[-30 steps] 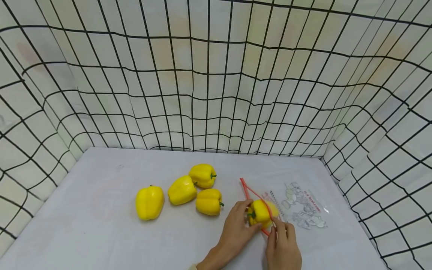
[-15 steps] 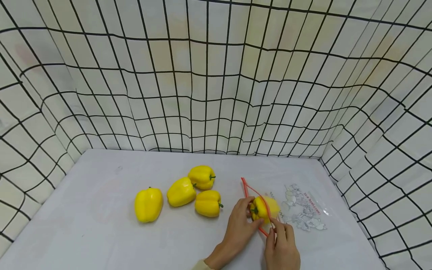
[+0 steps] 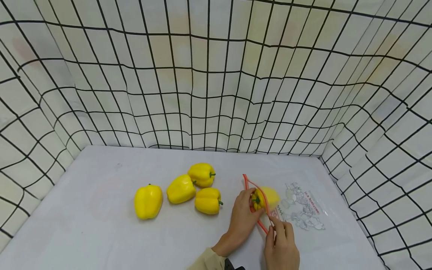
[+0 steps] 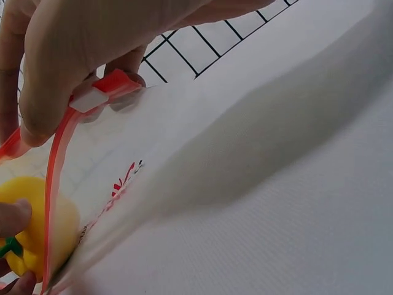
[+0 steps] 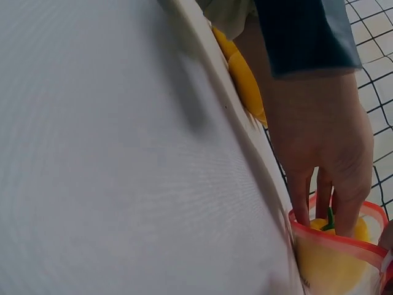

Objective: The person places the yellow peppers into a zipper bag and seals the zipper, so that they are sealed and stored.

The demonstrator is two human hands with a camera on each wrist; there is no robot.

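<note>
A clear printed zip bag (image 3: 303, 210) with a red zip edge lies on the table at the right, its mouth held apart. My left hand (image 3: 243, 212) reaches into the mouth and grips a yellow bell pepper (image 3: 270, 198), whose green stem faces the opening. The pepper's far part shows through the plastic. My right hand (image 3: 282, 242) pinches the near end of the red edge. In the left wrist view, a white slider (image 4: 89, 99) sits on that edge by the fingers. The right wrist view shows the left hand's fingers around the pepper (image 5: 328, 264) inside the bag.
Several yellow bell peppers stay left of the bag: one standing apart (image 3: 148, 201), and a group of three with a tilted one (image 3: 181, 189), a back one (image 3: 201, 174) and a front one (image 3: 208, 201). Black netting (image 3: 209, 93) over white sheeting encloses the white table (image 3: 101, 232).
My left hand has pushed the pepper forward and deeper into the bag, and more of the left sleeve shows. The right hand keeps its pinch on the edge, almost still.
</note>
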